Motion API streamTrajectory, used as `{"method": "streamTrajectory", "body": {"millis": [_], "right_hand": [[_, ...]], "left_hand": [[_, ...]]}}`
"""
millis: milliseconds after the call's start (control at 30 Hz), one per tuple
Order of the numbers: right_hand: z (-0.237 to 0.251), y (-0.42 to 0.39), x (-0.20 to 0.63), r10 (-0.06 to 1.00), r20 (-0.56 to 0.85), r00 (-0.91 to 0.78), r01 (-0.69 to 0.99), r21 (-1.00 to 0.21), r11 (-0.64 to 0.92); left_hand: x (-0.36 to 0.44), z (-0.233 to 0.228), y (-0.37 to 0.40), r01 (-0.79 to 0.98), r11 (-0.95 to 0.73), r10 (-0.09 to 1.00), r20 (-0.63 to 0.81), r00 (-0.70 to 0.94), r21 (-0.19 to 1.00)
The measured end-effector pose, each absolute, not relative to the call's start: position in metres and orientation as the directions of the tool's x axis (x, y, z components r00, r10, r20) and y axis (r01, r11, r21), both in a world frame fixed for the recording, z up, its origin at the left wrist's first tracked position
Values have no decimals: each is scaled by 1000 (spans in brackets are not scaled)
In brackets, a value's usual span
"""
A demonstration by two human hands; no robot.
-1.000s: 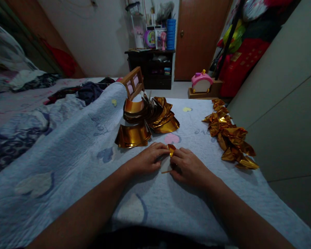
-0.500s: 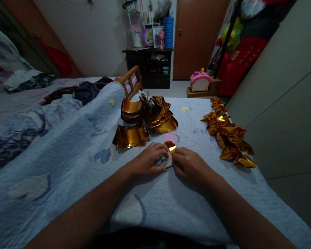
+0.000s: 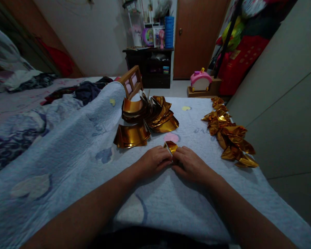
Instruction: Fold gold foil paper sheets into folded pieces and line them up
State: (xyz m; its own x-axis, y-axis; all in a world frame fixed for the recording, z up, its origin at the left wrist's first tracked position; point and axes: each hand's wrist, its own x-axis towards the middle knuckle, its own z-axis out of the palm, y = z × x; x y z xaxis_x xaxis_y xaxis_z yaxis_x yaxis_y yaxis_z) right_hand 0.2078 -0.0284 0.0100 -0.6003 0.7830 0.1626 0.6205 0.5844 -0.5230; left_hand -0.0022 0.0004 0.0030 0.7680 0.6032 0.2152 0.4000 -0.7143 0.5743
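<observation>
Two bare hands meet over a small gold foil piece (image 3: pixel 170 146) near the middle of a pale blue quilt (image 3: pixel 67 152). The left hand (image 3: pixel 153 161) lies knuckles up with its fingers curled in on the foil's left side; the right hand (image 3: pixel 190 164) mirrors it, fingers curled onto the right side, so that both hands pinch the piece between them and only its shiny top corner shows. The foil rests low against the quilt (how it is folded underneath is hidden by the fingers). Just beyond the hands, toward the quilt's far edge, stands a fanned stack of curved gold sheets (image 3: pixel 145 119). Along the quilt's right edge runs a line of folded gold shapes (image 3: pixel 229 133), well apart from the hands. A small wooden chair (image 3: pixel 131 81) shows behind the stack, past the far edge.
</observation>
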Motion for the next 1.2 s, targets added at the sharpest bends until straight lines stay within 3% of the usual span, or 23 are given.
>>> {"method": "streamTrajectory", "body": {"millis": [233,500,600,867,1200], "right_hand": [[5,-27,207,796,193,-573,608,-552,571],[5,-27,205,835,150,-529,651,-560,513],[3,-28,205,857,158,-490,654,-583,482],[1,-28,203,871,171,-461,651,-601,462],[13,-25,209,891,98,-442,595,-712,373]], "left_hand": [[-1,4,1,342,-605,670,228,706,719],[-4,3,3,388,-485,806,228,546,784],[-4,3,4,414,-477,816,216,536,776],[0,2,5,404,-579,704,183,687,708],[10,0,2,530,-590,754,182,631,609]]}}
